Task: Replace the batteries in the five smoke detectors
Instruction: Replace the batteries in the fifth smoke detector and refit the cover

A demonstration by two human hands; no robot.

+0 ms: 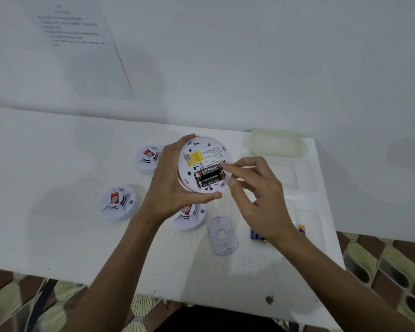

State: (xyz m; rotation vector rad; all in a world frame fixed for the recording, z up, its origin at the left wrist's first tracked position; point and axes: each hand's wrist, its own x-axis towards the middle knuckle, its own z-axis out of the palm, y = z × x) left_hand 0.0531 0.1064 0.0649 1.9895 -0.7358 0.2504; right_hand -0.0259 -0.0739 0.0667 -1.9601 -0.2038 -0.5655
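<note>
1. Now both forearms reach in from the near edge over the white counter (58, 164). The left hand (170, 185) is raised with its palm turned right. The right hand (256, 200) arches in from the right, its wrist bent.
2. The left hand's fingers (189, 140) and thumb curl round the rim of a white smoke detector (201, 149). They hold it above the middle of the counter, its back towards the camera.
3. Two black batteries (209, 177) lie side by side in its open compartment; the far one reads "EVEREADY SUPER HEAVY DUTY". A yellow label (193, 158) and a block of fine print sit above them, too small to read.
4. The right index fingertip (225, 165) touches the right end of the far battery. The thumb sits by the detector's right rim, and the other fingers hang loosely curled, grasping nothing.
5. Three more detectors stand face up with red stickers: one far left (149, 158), one left (116, 202), one (189, 219) partly hidden under the left hand.
6. A pale mounting plate (222, 234) lies flat on the near side. A blue battery pack (255, 234) shows behind the right wrist.
7. A translucent container (274, 142) sits at the far right corner.
</note>
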